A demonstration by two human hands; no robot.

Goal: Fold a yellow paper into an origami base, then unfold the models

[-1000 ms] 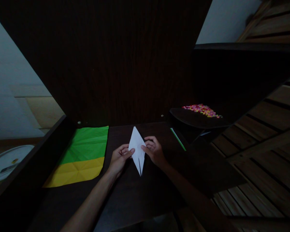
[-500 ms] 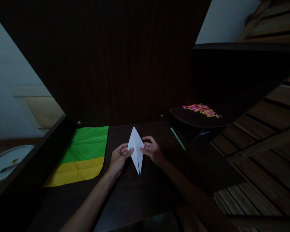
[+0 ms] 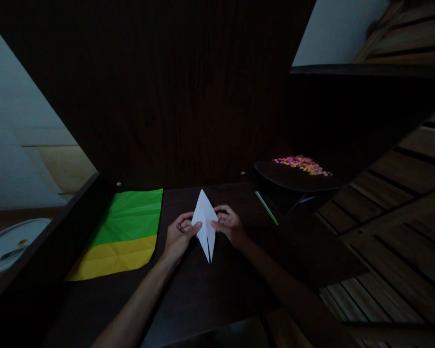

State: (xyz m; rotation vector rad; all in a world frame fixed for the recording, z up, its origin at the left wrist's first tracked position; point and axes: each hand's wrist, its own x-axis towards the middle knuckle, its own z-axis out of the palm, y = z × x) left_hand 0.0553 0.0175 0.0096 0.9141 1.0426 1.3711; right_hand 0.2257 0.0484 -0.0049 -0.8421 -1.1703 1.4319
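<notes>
Here both hands, left hand (image 3: 179, 236) and right hand (image 3: 229, 226), are pinching the folded white paper (image 3: 205, 223) over the dark table (image 3: 203, 290), beside green-yellow sheet (image 3: 125, 232).

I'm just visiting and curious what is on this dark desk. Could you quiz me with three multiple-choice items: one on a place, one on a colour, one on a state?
1. Where do the green and yellow sheets lie?
A left of the hands
B right of the hands
C on the shelf

2. What colour is the held paper?
A red
B white
C blue

3. How is it?
A flat sheet
B crumpled ball
C folded, pointed

A: the sheets lie beyond the left hand.
B: the paper is white.
C: it narrows to points between left hand and right hand.
</notes>
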